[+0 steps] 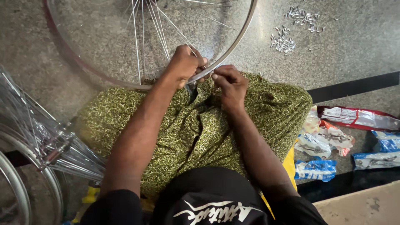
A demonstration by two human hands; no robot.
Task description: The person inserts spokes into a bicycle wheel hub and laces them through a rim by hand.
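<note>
We sat cross-legged on the stone floor (366,54) with the bicycle wheel rim (243,31) leaning against our knees, its lower arc resting at twelve o'clock from our lap. Our left hand (183,64) was closed around the rim and a spoke (177,31), fingers wrapped tight over the metal. Our right hand (229,83) sat just beside it at three o'clock, thumb and forefinger pinched together at the rim's edge; whatever small part they gripped was too tiny for us to tell.

By our judgement we were in the middle of lacing: seating one spoke end at the rim. The next move would call for a steady left grip while the pinching fingers turned or pressed at the hole, with the spoke kept in line.

The rim lay directly under both sets of fingers, touching them. A scatter of small metal nipples (283,41) lay well apart at one o'clock, packets (316,168) at four o'clock, and finished wheels (37,146) at nine o'clock.
</note>
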